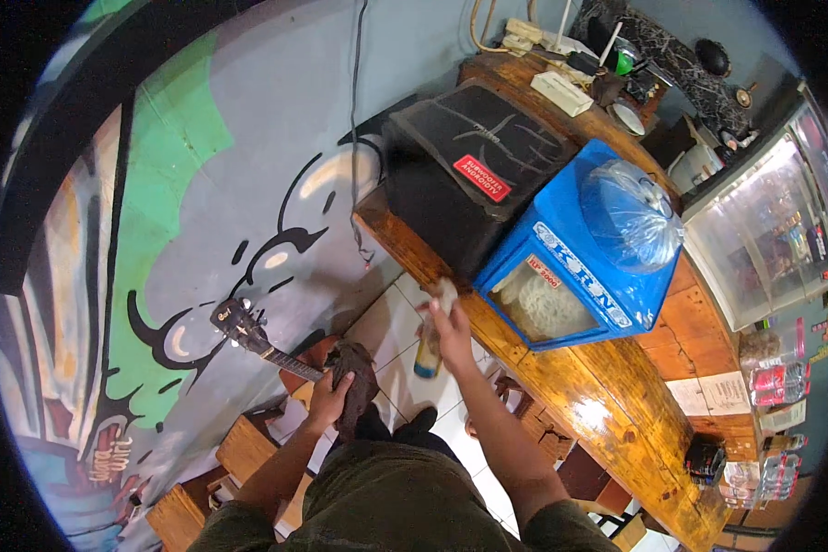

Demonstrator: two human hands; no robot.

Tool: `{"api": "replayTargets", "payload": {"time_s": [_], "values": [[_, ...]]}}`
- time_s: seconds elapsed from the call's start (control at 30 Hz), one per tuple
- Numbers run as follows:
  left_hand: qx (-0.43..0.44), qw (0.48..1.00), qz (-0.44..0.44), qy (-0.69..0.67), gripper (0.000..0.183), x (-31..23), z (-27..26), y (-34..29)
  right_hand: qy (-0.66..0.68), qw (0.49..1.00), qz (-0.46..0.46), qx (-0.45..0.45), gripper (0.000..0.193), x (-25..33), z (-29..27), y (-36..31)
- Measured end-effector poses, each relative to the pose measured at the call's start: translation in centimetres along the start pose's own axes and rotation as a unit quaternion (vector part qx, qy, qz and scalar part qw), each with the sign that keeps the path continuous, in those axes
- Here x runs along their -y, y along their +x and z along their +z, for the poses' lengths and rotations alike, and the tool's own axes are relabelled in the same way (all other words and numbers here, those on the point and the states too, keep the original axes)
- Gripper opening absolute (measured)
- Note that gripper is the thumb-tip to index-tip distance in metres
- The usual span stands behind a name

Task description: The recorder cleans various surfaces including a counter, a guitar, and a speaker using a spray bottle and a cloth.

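My left hand (327, 402) is closed around a dark brown cloth (357, 373), which hangs down in folds near my body. Just beyond that hand, a guitar (285, 362) shows its dark headstock and neck; the cloth and hand cover part of the rest. In my right hand (451, 339) is a spray bottle (427, 357) with a pale top and a yellow and blue lower part, held upright beside the counter's edge. Fingers partly hide the bottle, and its top is a little blurred.
To the right runs a glossy wooden counter (570, 396), carrying a black box-shaped cover (469, 138) and a blue display case (607, 230) with a plastic bag (630, 212) on top. A painted wall (212, 212) rises at the left. Wooden stools (248, 446) stand low beside me.
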State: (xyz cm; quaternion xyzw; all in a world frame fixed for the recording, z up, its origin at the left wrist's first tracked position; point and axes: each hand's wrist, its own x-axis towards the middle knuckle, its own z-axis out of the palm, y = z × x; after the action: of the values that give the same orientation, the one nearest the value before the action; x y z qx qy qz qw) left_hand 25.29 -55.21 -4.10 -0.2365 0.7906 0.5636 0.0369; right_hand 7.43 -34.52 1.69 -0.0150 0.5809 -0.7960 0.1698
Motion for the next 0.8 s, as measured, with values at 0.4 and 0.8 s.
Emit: {"api": "replayTargets", "payload": {"time_s": [0.4, 0.8], "values": [[-0.056, 0.969, 0.136, 0.201, 0.05, -7.2, 2.1, 9.7, 0.022, 0.994, 0.048, -0.097, 0.033, -2.6, -1.8, 1.1], [0.208, 0.839, 0.274, 0.422, 0.038, -12.1, 6.4, 25.1, -0.035, 0.98, 0.041, -0.193, 0.025, -3.0, -3.2, -4.5]]}}
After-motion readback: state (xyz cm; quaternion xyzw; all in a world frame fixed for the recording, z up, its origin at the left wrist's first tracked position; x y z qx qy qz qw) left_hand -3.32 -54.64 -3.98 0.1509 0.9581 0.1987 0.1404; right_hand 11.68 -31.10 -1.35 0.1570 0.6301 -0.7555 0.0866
